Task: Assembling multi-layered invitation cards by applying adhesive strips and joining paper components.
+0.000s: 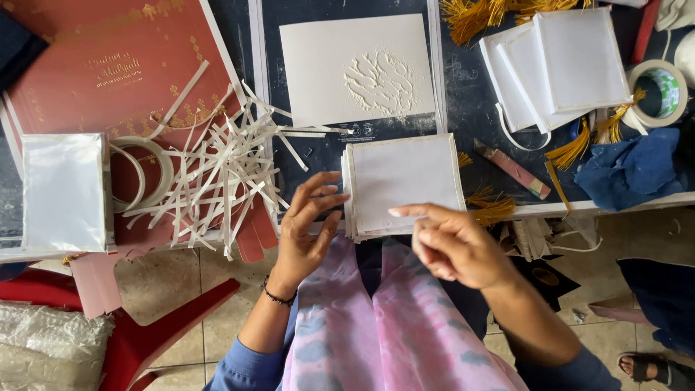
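A stack of white square cards (405, 181) lies at the table's near edge, in front of me. My left hand (308, 228) hovers with fingers spread at the stack's left side and holds nothing. My right hand (452, 242) has its index finger stretched out over the stack's lower edge, the other fingers curled; nothing is visibly held in it. Beyond the stack lies a white sheet (358, 69) with a patch of rough, textured paste on it.
A heap of white paper strips (217, 174) and a tape roll (141, 170) lie on red printed card (108, 65) at the left, beside a white packet (65, 192). At the right: stacked white cards (557, 65), yellow tassels (492, 206), pink cutter (514, 170), blue cloth (630, 170), tape roll (659, 90).
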